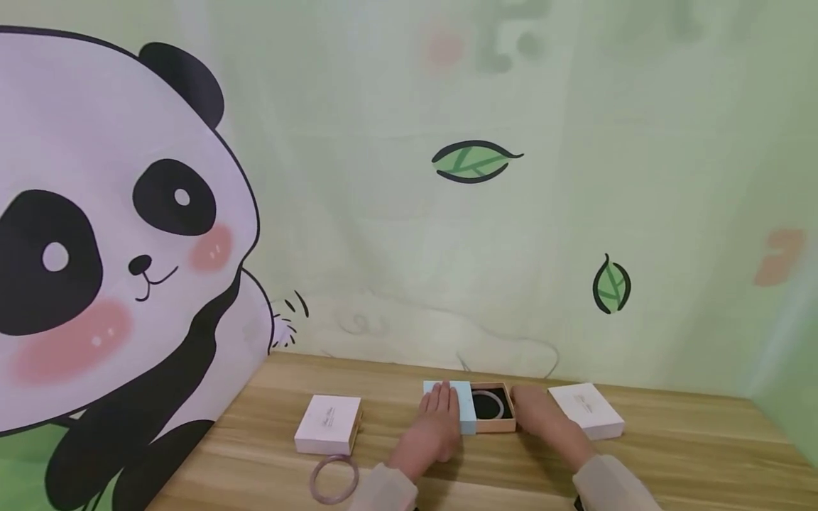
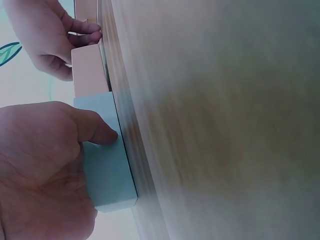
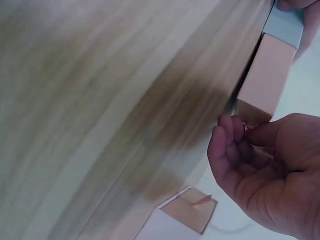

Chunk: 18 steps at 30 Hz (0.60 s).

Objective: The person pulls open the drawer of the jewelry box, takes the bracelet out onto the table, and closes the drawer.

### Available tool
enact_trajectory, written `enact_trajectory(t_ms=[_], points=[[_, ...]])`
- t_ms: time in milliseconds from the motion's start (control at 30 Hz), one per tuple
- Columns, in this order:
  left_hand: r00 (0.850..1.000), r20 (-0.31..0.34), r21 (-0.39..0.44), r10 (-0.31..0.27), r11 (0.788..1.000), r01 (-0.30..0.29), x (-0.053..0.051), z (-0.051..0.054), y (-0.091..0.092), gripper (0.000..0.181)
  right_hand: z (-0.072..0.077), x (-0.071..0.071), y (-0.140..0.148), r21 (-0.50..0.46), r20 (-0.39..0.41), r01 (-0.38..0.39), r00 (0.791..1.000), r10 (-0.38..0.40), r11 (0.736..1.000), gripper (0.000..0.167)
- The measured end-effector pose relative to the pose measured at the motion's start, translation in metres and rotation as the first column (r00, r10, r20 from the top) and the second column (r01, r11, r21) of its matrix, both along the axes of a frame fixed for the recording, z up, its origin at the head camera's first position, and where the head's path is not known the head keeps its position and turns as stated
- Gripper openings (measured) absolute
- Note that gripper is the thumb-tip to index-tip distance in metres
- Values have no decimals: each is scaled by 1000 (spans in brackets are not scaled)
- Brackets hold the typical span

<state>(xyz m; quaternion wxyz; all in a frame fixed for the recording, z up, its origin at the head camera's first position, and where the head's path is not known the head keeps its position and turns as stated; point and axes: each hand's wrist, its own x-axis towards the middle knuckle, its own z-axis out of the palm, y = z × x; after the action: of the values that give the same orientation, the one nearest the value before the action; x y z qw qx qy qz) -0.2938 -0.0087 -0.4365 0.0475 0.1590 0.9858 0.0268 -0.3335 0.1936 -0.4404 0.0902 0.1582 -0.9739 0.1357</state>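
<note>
A drawer-style gift box stands in the middle of the table, its light blue sleeve (image 1: 466, 410) on the left and its peach drawer (image 1: 495, 427) pulled part way out to the right. A pale bangle (image 1: 501, 407) lies on the black lining inside the drawer. My left hand (image 1: 437, 427) holds the sleeve, fingers over the top and thumb against the near side, as the left wrist view shows. At the drawer's right end, my right hand (image 3: 272, 167) has its fingers curled, thumb and fingertips pinching a small pinkish tab that is mostly hidden.
To the left stands a white box (image 1: 328, 424) with small print, and a lilac bangle (image 1: 334, 480) lies just in front of it. Another white box (image 1: 588, 411) is right of my right hand; its end carries a tab (image 3: 202, 201). Behind the wooden table (image 1: 690, 454) hangs a panda-printed backdrop.
</note>
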Motion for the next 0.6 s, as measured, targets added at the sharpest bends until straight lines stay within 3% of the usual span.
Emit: enact_trajectory(t_ms=[133, 300, 433, 600], points=[[1000, 20, -8, 3, 1000, -3, 4, -6, 0, 78, 3, 13, -6, -43, -76, -4, 997, 1, 999, 17], [1000, 17, -12, 0, 1000, 0, 6, -8, -1, 78, 20, 29, -29, -57, -69, 3, 998, -7, 998, 6], [999, -32, -36, 5, 999, -6, 5, -5, -3, 76, 33, 30, -54, -79, -88, -101, 992, 94, 992, 6], [1000, -29, -87, -7, 996, 5, 4, -1, 0, 75, 32, 30, -72, -30, 79, -200, 976, 202, 979, 23]])
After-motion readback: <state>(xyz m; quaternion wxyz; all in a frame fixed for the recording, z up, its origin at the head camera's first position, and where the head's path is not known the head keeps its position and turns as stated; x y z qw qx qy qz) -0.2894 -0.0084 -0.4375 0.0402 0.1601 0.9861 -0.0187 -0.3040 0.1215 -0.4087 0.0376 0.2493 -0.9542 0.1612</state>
